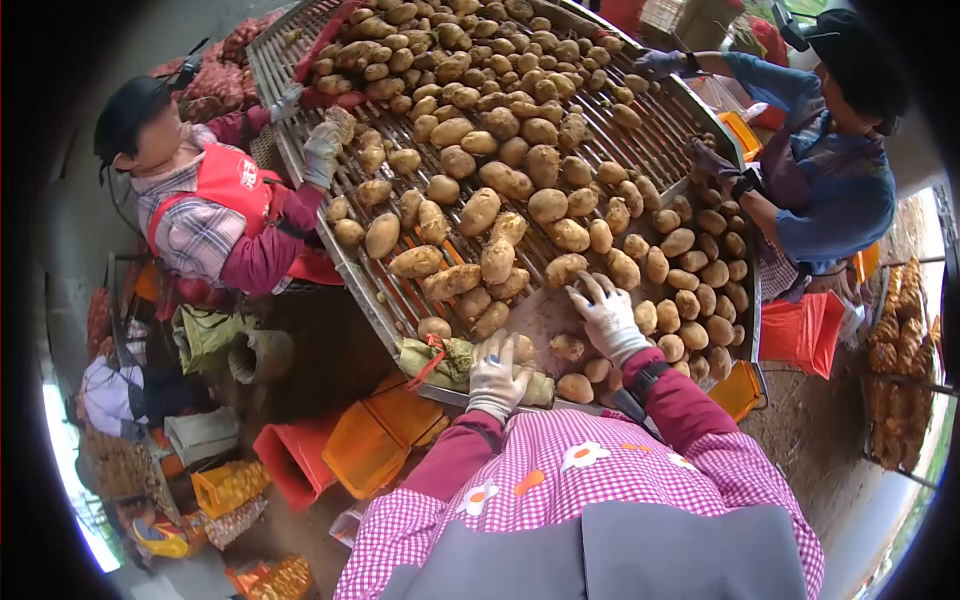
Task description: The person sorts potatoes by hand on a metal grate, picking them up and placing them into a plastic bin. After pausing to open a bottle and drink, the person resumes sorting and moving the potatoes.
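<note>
Many potatoes (497,260) lie on a slatted metal sorting table (370,290) in front of me. My left hand (494,380), in a white work glove, lies with fingers stretched out on a rolled sack (440,362) tied with red string at the near edge. My right hand (607,318), also gloved, reaches over the flat board at the near end. Its fingers are apart, with the tips right by a potato (566,270). Two loose potatoes (567,347) sit between my hands.
A person in a red apron (240,180) works at the left side; a person in blue (830,170) stands at the right. Below the table's near edge are an orange crate (375,440) and a red crate (295,465). Filled net sacks (897,350) stand far right.
</note>
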Available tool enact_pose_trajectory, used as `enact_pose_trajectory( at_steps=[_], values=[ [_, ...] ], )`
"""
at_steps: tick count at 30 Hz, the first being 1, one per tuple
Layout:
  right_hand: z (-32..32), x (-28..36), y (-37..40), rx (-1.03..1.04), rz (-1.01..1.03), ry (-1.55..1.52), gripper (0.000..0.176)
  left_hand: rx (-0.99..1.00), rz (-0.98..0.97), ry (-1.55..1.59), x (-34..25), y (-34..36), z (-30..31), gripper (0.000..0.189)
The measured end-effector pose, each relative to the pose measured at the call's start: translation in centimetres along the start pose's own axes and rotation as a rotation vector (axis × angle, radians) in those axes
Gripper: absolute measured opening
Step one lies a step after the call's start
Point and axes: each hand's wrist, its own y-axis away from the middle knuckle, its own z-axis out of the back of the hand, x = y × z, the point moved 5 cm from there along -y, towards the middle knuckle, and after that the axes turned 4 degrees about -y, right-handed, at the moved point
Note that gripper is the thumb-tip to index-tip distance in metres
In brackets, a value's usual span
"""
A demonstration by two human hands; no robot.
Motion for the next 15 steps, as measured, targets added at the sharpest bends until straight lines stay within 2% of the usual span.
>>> enact_pose_trajectory(
  at_steps=[3,5,7,9,11,13,15],
  values=[
    [2.1,-1.7,2.5,0.022,-0.058,-0.063,0.059,-0.022,0.002,-0.011,-0.3,0.0,0.4,0.071],
    [2.4,-3.2,3.9,0.028,-0.140,-0.055,0.061,-0.144,-0.019,-0.098,-0.6,-1.9,2.1,0.071],
    [2.6,-4.8,5.6,0.045,-0.127,-0.114,0.061,-0.267,-0.035,-0.091,-1.0,-6.0,4.0,0.070],
    [2.6,-5.1,6.2,0.012,-0.089,-0.046,0.061,-0.368,0.083,-0.149,-0.1,-11.4,4.3,0.073],
    [2.7,-4.9,6.1,0.011,-0.107,-0.072,0.061,-0.221,0.325,-0.147,2.1,-16.9,2.9,0.076],
    [3.1,-5.0,5.7,0.006,-0.129,-0.093,0.061,0.145,0.577,-0.077,2.0,-20.8,1.6,0.070],
    [3.3,-5.0,5.8,0.018,-0.137,-0.123,0.060,0.250,0.576,-0.185,-0.4,-21.5,1.7,0.071]
  ],
)
